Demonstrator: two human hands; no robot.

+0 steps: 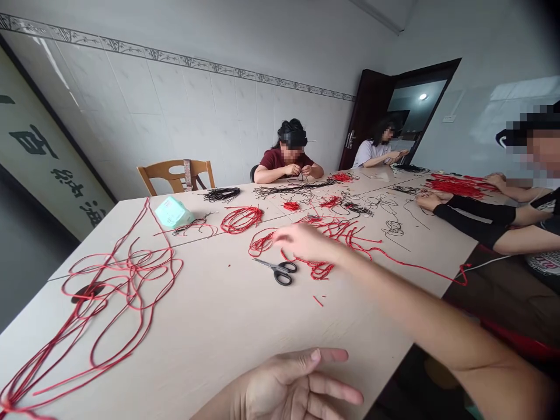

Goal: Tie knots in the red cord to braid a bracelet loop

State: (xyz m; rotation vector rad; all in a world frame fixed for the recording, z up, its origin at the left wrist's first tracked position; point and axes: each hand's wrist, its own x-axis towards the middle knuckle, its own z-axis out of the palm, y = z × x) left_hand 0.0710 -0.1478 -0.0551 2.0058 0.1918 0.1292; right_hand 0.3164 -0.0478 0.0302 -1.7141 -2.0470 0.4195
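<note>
The pale tiled wall [184,111] stands well beyond the scissors [277,269], and a dark door [366,119] is open far off to their right. The table [210,326] bears the scissors near its middle. Past the scissors sits a person in a dark red top [273,160], both hands at a thin dark cord; a person in a white top [366,154] is farther right. Black sleeves [475,213] reach in well right of the scissors. A wooden chair [168,175] is beyond and left of them, at the table's far side.

Loose red cords [133,269] tangle in wide loops left of the scissors. The left hand [293,385] is nearer than the scissors, palm showing, fingers spread: its grip is wide and bare. The right hand [300,242], blurred, is just beyond the scissors, over the red strands [350,236], which spread away to the right; whether its grip has closed on one, I cannot tell.

Farther past the scissors, to the left, lie a red coil [240,228], a black bundle [221,193] and a pale green packet [174,213]. A red braid [321,271] lies just right of the scissors, with tiny red snippets [318,301] nearer.
</note>
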